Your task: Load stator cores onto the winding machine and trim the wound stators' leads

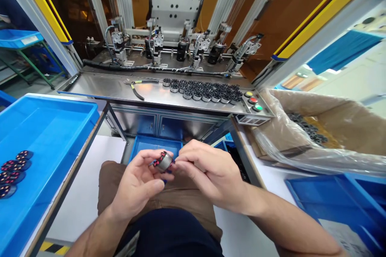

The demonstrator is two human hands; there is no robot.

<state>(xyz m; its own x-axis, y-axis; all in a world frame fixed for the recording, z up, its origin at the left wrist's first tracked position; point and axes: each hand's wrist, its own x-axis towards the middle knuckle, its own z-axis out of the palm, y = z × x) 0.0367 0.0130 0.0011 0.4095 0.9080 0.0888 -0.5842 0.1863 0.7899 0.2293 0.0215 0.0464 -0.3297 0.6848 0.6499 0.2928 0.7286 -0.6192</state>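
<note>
Pinching stator [163, 162]: left hand [139, 184], right hand [208, 173]

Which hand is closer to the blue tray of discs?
Left. The left hand is right of the tray; the right hand is farther right, past the part both hold.

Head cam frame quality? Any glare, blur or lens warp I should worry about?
Head view: strong wide-angle warp, with the yellow-edged posts leaning outward at the sides. There is soft glare on the steel shelf and the plastic bag, and the far right background is washed out. The small wound part between the left hand and right hand is sharp and evenly lit, with no hard shadow.
</note>
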